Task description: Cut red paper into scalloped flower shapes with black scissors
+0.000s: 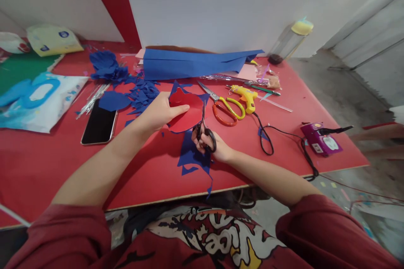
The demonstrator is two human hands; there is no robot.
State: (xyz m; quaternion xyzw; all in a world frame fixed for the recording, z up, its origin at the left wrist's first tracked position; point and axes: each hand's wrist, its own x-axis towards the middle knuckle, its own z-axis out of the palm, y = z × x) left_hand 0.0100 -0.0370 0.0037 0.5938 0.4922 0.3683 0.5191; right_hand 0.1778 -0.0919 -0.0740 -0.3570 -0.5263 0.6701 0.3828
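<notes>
My left hand (164, 112) pinches a rounded red paper shape (186, 119) laid over blue paper (203, 98), its thumb flat on the red face. In my right hand (211, 142) is a pair of black-handled scissors (211, 139), fingers through the loops. The blades point away from me at the right edge of the red shape, where blue paper sticks out beyond it. Whether the blades are parted is hard to make out. Blue paper offcuts (192, 151) lie beneath my right hand, and one thin strip hangs over the table edge.
Large scissors (225, 109) with red and yellow handles and a yellow glue gun (246, 96) lie to the right, its cord trailing near a purple power adapter (322, 138). Leftward are a phone (98, 123), blue cut pieces (143, 94) and a white packet (47, 96). Folded blue sheets (192, 63) lie behind.
</notes>
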